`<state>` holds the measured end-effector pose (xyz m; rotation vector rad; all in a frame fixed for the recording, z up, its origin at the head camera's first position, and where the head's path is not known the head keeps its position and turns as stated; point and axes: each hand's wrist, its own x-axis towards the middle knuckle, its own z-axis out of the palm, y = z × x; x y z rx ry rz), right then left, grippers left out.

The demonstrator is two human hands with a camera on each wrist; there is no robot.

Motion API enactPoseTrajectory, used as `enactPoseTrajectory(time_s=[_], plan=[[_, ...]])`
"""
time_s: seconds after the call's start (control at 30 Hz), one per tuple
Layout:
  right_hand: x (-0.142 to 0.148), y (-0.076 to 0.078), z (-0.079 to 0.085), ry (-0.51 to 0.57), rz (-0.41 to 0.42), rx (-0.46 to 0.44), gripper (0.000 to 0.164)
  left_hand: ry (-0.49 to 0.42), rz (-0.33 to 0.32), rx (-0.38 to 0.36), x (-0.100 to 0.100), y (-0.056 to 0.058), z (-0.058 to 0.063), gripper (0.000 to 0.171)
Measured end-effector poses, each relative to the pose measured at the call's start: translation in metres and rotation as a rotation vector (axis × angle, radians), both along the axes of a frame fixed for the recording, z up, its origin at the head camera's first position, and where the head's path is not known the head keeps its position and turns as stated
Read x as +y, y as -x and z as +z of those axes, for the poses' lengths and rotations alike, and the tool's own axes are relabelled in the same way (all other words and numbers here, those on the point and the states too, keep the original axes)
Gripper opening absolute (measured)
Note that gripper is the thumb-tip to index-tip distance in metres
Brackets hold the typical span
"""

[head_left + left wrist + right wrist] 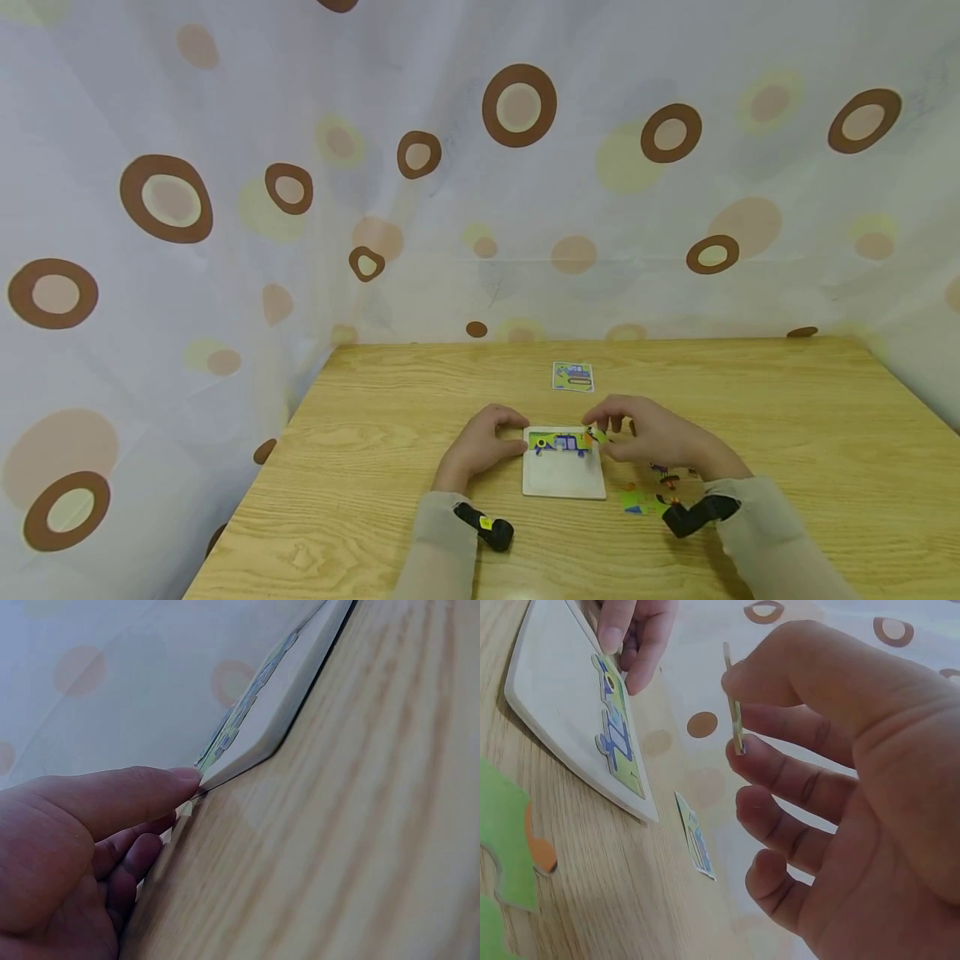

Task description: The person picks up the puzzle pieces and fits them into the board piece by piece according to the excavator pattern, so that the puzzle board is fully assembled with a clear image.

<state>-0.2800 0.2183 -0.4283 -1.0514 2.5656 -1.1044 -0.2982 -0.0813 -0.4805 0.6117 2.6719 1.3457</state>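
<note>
A white square puzzle board lies on the wooden table, with a strip of joined pieces along its far side showing part of a blue and yellow vehicle on green. At the board's left edge, my left hand grips the corner, the thumb against the rim. Just off the right end of the strip, my right hand pinches a puzzle piece between thumb and fingers. That piece appears edge-on in the right wrist view, so its picture is mostly hidden there.
Several loose puzzle pieces lie right of the board, partly under my right forearm. A small picture card of a blue vehicle lies beyond the board. A patterned curtain hangs behind the table.
</note>
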Motion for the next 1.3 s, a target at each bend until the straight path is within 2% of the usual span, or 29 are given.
enactPoseTrajectory(time_s=[0.23, 0.6, 0.8, 1.03, 1.3], plan=[[-0.007, -0.002, 0.001, 0.032, 0.006, 0.061, 0.032, 0.0, 0.001, -0.005, 0.0, -0.001, 0.002, 0.027], [-0.021, -0.006, 0.002, 0.018, -0.02, 0.038, 0.031, 0.013, 0.004, -0.006, 0.0, 0.001, -0.001, 0.026], [-0.026, -0.005, -0.002, 0.027, -0.005, 0.074, 0.026, 0.014, 0.012, -0.01, 0.0, 0.002, -0.001, 0.026], [-0.039, -0.002, -0.006, 0.044, 0.057, 0.135, 0.018, 0.021, 0.005, -0.006, 0.0, 0.004, 0.0, 0.026], [-0.055, -0.002, -0.008, 0.011, 0.086, 0.119, 0.018, 0.037, -0.001, -0.003, -0.002, 0.004, -0.001, 0.026]])
